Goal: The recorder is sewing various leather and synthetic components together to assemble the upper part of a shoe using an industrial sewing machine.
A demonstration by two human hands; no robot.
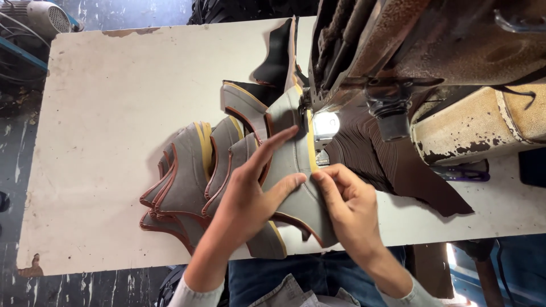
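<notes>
Both hands — left hand [250, 190], right hand [347, 204] (fingers flat, gripping nothing) — press grey leather piece [293, 165] beneath them

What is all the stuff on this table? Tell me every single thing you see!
Table: one, off-white with chipped edges, fills most of the view.
Sewing machine: one, worn cream and rusty brown, top right.
Machine lamp: one, bright white, under the machine.
Grey piece: one, grey with yellow and brown edging, under both hands at the machine.
Stack of grey pieces: several fanned out, exact count unclear, left of the hands.
Dark brown pieces: a pile, right of the lamp.
Black piece: one, top centre.
Motor: one, grey, top left corner, off the table.
Left hand: flat on the grey piece.
Right hand: fingertips pressing the grey piece.
</notes>
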